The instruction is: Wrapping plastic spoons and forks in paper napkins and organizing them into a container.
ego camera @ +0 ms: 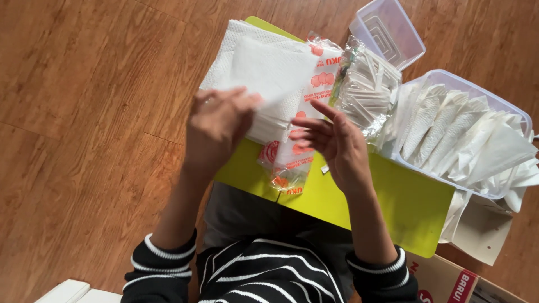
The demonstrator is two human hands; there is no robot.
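Over the green board: both hands at work.
Left hand (216, 126): fingers pinch a white napkin (269, 70), lifted above the napkin stack (269, 126).
Right hand (334, 143): fingers spread, released, just right of the napkin.
Right: clear tub (505, 109) of folded napkins; bag of packets (368, 92) far centre.
Tip, my read: hold one ply only, edges squared, right hand steadying the stack.
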